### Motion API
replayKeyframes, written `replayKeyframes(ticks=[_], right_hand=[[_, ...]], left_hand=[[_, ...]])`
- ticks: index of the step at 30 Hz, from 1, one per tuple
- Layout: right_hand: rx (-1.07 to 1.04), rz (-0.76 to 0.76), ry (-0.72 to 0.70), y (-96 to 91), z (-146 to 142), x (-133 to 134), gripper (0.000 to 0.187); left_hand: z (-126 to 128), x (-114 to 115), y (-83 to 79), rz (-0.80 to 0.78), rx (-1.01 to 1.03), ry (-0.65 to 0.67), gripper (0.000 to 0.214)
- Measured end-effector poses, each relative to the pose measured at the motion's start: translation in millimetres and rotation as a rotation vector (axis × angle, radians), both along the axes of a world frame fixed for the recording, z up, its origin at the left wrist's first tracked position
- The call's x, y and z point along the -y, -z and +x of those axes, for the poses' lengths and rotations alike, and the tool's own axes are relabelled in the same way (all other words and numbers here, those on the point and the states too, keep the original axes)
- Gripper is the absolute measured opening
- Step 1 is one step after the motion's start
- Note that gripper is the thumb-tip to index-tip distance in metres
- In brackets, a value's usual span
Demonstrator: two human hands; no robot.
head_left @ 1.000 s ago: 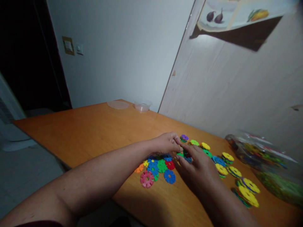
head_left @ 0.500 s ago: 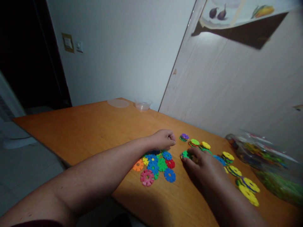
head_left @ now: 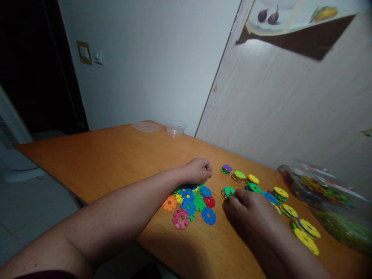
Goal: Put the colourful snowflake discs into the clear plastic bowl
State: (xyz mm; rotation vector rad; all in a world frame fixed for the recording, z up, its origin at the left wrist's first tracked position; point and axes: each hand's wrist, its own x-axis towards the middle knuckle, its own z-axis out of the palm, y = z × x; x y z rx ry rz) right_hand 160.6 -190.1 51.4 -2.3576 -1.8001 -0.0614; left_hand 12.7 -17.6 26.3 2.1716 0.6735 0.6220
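Several notched plastic discs in mixed colours lie in a loose pile, among them a pink disc (head_left: 180, 219), an orange disc (head_left: 169, 202) and a red disc (head_left: 209, 201). My left hand (head_left: 199, 170) rests in a loose fist at the far side of this pile, its forearm across the table; nothing shows in its curled fingers. My right hand (head_left: 250, 205) is closed, knuckles up, right beside a short stack of discs with a green one on top (head_left: 228, 191). Its fingertips point down and are hidden, so what they hold, if anything, cannot be seen.
Further small disc stacks stand to the right, such as a purple-topped stack (head_left: 226, 168) and a yellow-topped stack (head_left: 305, 239). Clear plastic bags (head_left: 325, 193) of colourful pieces lie by the wall. A clear bowl (head_left: 175, 128) and a flat lid (head_left: 145, 126) sit at the table's (head_left: 95, 162) back.
My right hand has drawn back from the green-topped stack, with its fingers coming together, so the stack's top disc shows more fully. My left fist has shifted slightly left.
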Motion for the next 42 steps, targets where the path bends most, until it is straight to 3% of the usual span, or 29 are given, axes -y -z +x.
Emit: replayKeyframes(ticks=[6,15,23,31,35,42], right_hand=[[0.029,-0.108,-0.044,-1.0,0,1,0.032],[-0.094,0.035,-0.097,15.2,15,-12,0.024],[-0.090,0.023,-0.097,23.3,23,-26,0.031],[-0.151,0.120,-0.187,19.1,-16,-20,0.033],[-0.126,0.092,-0.199,21.1,-39,-24,0.030],[-0.286,0.078,-0.146,30.5,-39,-32,0.024]], left_hand=[[-2,0,-3.0,0.008,-0.019,-0.007,0.013],[-6,1,-6.8,0.001,-0.017,-0.015,0.012],[-10,3,-10.5,0.035,-0.131,-0.014,0.012],[-17,6,-19.6,0.096,-0.272,-0.039,0.014],[-16,4,-17.8,0.128,-0.284,-0.053,0.014],[-14,0,-10.8,0.194,-0.308,-0.072,0.017]])
